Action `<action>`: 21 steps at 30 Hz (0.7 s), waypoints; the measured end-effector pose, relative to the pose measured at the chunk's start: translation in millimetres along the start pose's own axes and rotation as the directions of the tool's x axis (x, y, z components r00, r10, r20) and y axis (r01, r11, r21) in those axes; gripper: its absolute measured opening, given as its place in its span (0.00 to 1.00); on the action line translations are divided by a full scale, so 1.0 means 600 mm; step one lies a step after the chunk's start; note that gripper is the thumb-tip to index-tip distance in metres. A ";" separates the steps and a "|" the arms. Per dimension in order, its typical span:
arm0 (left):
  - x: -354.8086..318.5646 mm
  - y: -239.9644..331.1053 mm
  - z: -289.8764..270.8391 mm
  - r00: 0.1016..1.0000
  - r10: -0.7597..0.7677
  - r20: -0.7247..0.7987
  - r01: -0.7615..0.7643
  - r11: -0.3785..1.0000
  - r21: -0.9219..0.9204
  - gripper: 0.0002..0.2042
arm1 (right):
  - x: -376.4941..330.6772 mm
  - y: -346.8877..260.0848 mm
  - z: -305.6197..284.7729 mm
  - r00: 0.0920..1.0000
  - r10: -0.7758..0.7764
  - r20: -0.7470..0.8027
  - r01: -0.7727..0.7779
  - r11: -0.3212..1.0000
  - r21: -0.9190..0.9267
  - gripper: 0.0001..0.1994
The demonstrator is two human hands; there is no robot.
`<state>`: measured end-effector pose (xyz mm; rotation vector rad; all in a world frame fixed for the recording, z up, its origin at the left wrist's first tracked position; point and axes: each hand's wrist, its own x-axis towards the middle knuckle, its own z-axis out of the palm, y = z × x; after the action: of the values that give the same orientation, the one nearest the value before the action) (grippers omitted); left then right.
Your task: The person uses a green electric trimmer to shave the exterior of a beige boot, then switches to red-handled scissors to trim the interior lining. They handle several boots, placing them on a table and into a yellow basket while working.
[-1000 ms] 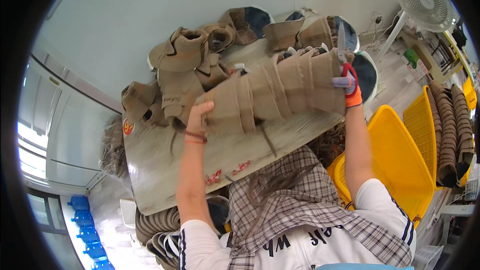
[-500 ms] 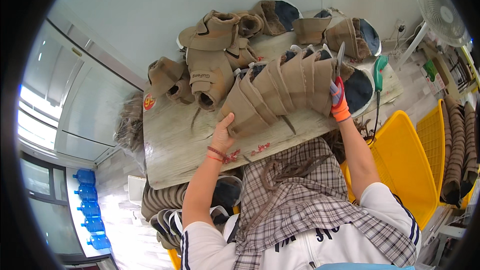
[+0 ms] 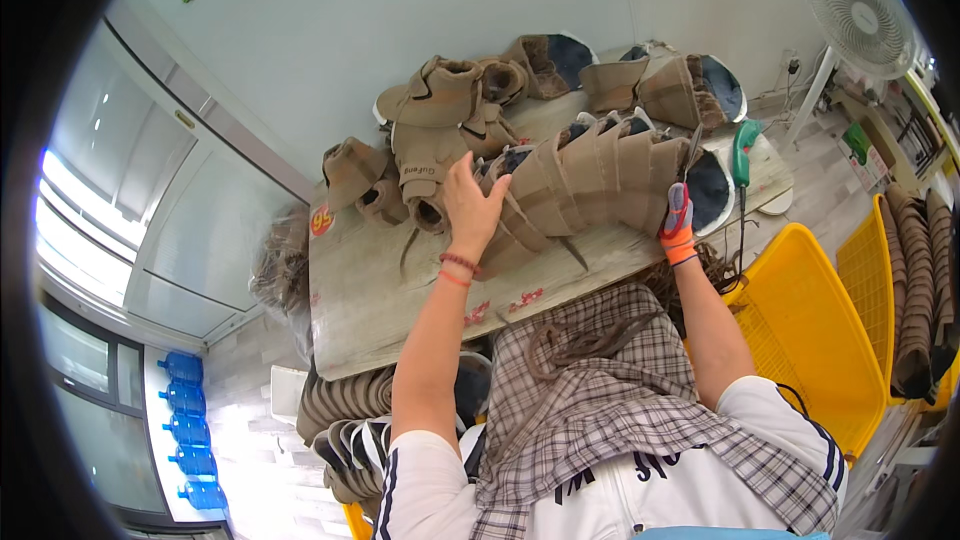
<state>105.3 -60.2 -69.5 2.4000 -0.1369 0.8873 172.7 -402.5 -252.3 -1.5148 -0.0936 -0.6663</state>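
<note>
A nested row of tan, fur-lined boot uppers (image 3: 590,175) lies across the worktable (image 3: 365,290). Over the left end of that row is my left hand (image 3: 474,202), bare, fingers spread, with nothing in it; whether it touches the fabric I cannot tell. At the row's right end, my right hand (image 3: 678,224), in a grey and orange glove, is closed on red-handled scissors (image 3: 684,202) with the blades pointing up and away. Beside them a dark sole-shaped piece with a white rim (image 3: 712,190) shows. Several tan boots (image 3: 437,92) are heaped behind my left hand.
More uppers (image 3: 665,90) lie at the table's back right. A green corded hand tool (image 3: 744,152) sits by the right edge. Yellow baskets (image 3: 815,330) stand at right, a white fan (image 3: 860,15) beyond. Stacked uppers (image 3: 350,402) are below the table's front left. Blue water bottles (image 3: 190,430) line the left.
My left hand has let go of the row's near-left end and moved up and to the right, its fingers now spread. The right hand stays by the right end with the scissors.
</note>
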 end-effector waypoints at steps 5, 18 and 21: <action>0.011 0.028 0.025 0.951 0.212 0.225 -0.237 0.967 0.090 0.33 | -0.007 -0.052 -0.003 0.998 -0.058 -0.036 0.058 0.998 0.014 0.19; 0.022 0.171 0.108 0.955 0.244 0.171 -0.279 0.932 0.229 0.28 | -0.008 -0.040 -0.004 0.998 0.063 -0.009 -0.062 0.992 0.112 0.19; 0.007 0.199 0.136 0.990 0.070 0.124 -0.107 0.938 0.329 0.35 | -0.016 -0.084 0.012 1.000 0.004 0.005 -0.004 1.000 0.021 0.20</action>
<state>121.3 -203.4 -59.8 2.7824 -0.1474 0.8755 144.4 -388.2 -211.5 -1.4966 -0.1010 -0.6563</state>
